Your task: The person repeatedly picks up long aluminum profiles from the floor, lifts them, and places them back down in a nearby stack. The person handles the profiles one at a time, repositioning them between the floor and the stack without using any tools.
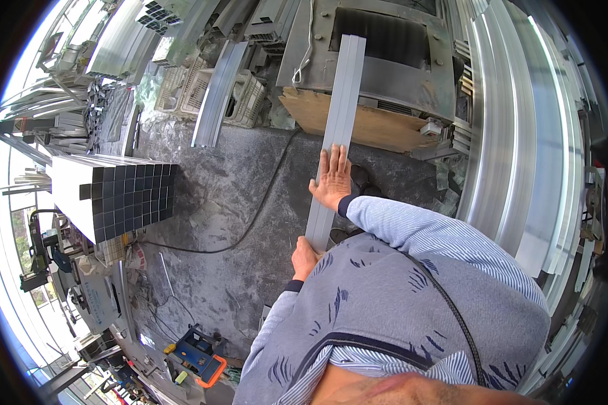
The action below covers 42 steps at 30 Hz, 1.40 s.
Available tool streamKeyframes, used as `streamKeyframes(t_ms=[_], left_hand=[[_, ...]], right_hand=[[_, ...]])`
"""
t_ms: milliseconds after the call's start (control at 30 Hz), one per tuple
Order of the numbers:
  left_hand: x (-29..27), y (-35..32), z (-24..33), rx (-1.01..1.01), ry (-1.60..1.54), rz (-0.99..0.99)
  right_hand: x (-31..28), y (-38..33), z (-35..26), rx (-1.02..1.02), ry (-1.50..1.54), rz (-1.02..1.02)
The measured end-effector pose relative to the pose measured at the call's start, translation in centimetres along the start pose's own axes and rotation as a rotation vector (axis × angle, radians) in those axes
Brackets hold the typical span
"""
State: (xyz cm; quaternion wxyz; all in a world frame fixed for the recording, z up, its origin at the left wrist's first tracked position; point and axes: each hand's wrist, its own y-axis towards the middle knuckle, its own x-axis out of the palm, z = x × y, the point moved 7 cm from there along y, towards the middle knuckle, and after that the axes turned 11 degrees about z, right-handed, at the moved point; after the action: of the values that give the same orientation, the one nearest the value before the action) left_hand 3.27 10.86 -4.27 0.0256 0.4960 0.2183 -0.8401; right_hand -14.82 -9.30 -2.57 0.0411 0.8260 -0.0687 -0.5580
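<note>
Right hand (332, 181) lies flat, fingers spread, on a long grey aluminium profile (338, 121) whose far end rests on the machine bed (412, 74). Left hand (305, 259) grips near end, fingers curled under, can't tell how. Best to keep it flat & square to the bed edge, w/ even pressure.

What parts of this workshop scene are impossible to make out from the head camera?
- Near end of the long metal bar: hidden behind the person's chest.
- Left hand: fingers wrap under the bar, grip partly hidden.
- Right hand: lies flat on the bar, palm unseen.
- Feet: mostly covered by the sleeve.
- Small tools at lower left: too small and warped by the lens.
</note>
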Motion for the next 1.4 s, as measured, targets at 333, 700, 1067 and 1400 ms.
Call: streamKeyframes(t_ms=[333,700,1067,1400], left_hand=[[-2.3,10.1,11.7,0.163,0.011,0.043],[-6.4,28.2,36.5,0.314,0.003,0.071],[-2.5,19.1,23.7,0.189,0.009,-0.017],[-1.2,11.2,12.5,0.159,-0.008,-0.019]], right_hand=[[-3.2,13.8,3.8,0.024,0.027,0.214],[-8.3,42.3,16.0,0.161,-0.237,0.194],[-5.2,26.6,10.3,0.079,-0.146,0.228],[-2.8,14.8,4.8,0.039,-0.154,0.167]])
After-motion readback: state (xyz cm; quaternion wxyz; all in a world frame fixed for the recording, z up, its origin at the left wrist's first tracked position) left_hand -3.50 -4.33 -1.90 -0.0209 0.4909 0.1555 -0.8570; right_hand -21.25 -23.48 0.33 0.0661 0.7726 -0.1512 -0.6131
